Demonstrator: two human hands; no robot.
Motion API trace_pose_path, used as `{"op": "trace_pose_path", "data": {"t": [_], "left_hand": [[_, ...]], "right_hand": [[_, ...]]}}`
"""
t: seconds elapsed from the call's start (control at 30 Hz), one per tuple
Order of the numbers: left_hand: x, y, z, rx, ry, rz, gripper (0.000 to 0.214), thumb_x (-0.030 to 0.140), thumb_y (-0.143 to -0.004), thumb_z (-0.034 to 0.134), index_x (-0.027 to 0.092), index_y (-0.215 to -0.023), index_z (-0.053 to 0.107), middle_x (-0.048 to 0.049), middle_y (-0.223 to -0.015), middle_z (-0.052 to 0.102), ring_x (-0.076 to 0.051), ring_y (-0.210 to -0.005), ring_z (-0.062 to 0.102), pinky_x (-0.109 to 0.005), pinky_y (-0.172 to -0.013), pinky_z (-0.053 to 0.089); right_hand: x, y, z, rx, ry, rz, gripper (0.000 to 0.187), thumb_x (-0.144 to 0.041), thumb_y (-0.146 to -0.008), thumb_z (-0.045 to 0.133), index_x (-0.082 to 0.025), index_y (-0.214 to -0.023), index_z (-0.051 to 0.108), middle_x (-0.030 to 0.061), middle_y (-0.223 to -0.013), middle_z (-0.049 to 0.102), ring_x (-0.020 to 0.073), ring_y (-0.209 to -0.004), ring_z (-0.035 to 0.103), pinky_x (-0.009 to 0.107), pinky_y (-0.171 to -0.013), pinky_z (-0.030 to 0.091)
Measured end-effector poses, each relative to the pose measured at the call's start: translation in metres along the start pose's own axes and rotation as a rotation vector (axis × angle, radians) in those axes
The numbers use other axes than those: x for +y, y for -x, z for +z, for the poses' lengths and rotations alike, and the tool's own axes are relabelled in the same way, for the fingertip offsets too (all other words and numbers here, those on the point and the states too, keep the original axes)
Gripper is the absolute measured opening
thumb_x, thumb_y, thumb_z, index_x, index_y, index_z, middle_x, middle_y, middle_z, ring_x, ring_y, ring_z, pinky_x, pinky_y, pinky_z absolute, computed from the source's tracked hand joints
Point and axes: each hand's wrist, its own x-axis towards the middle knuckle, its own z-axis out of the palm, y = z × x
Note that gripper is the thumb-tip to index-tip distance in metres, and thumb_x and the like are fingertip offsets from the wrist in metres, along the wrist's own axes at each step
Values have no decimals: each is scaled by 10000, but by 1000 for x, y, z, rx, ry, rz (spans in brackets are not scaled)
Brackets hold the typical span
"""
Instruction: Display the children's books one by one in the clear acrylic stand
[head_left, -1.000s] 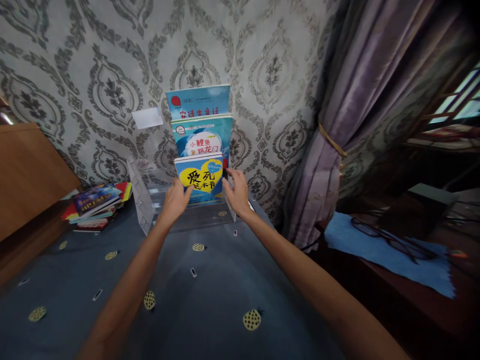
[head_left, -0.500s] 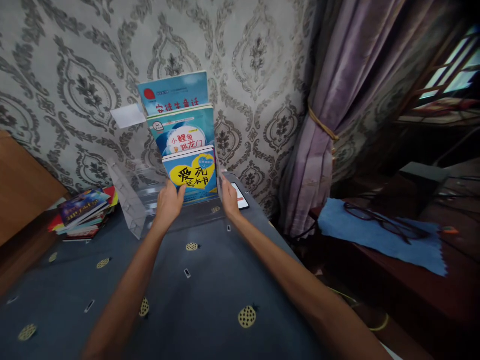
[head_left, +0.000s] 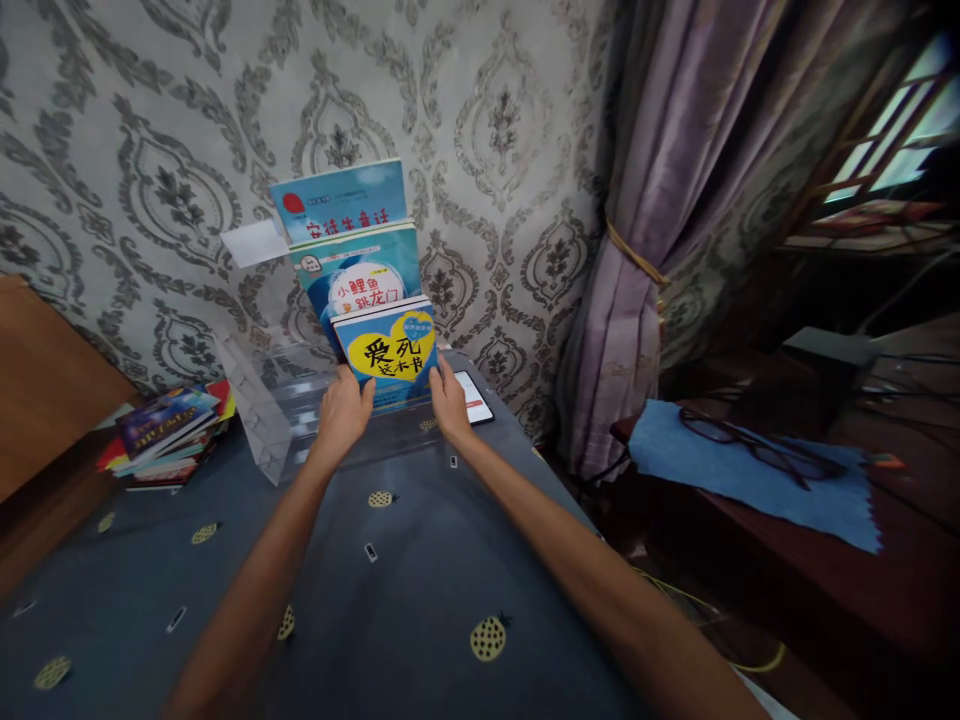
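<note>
A small blue book with a yellow heart on its cover [head_left: 396, 352] stands upright between my hands. My left hand [head_left: 345, 412] is closed on its lower left edge, the thumb in front. On the opposite edge my right hand [head_left: 450, 400] grips it too, thumb on the cover. Right behind rises a taller teal book with a white oval [head_left: 366, 282], and behind that a light-blue book with a red dot [head_left: 345, 195]. These books stand at the right end of a clear plastic rack [head_left: 259, 415], whose base is partly hidden by my hands.
A messy pile of books [head_left: 169, 430] lies left of the rack. Beside my right hand is a phone with a lit screen [head_left: 478, 398]. The dark cloth with pineapples [head_left: 420, 600] covers the table. Glasses [head_left: 757, 445] rest on a blue cloth [head_left: 675, 465] at right.
My right hand has moved in from beside the books onto the heart book's right edge. That book has shifted slightly right against the taller ones behind.
</note>
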Motion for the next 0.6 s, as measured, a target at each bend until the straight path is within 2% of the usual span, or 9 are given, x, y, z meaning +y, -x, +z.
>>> {"op": "trace_pose_path", "data": {"t": [0.13, 0.2, 0.37, 0.6], "left_hand": [[-6, -1, -1, 51, 176, 94, 302, 251, -930, 488, 130, -1206, 493, -201, -1189, 659, -315, -1110, 648, -457, -947, 515], [-8, -3, -2, 103, 269, 118, 375, 229, -924, 493, 130, -1282, 444, -191, -1235, 638, -290, -1140, 632, -455, -983, 505], [-9, -10, -4, 139, 380, 123, 402, 185, -908, 491, 145, -1305, 444, -167, -1250, 635, -270, -1164, 613, -464, -1031, 483], [-7, -8, -8, 141, 360, 88, 343, 160, -919, 447, 151, -1257, 506, -157, -1182, 680, -274, -1094, 651, -442, -984, 507]], "right_hand": [[-21, -7, -3, -15, 51, -107, 667, -604, -991, 346, -181, -1504, 410, 141, -1549, 435, 269, -1448, 386, 506, -1200, 311], [-35, -13, -4, -22, 49, -166, 634, -576, -1004, 343, -195, -1508, 397, 134, -1549, 435, 262, -1452, 378, 500, -1204, 304], [-55, -26, -3, -11, -2, -167, 547, -515, -1002, 383, -218, -1454, 461, 124, -1459, 541, 273, -1355, 493, 505, -1144, 382], [-52, -22, 2, 56, -28, -137, 497, -470, -984, 399, -211, -1395, 510, 135, -1374, 599, 291, -1275, 546, 517, -1104, 405]]}}
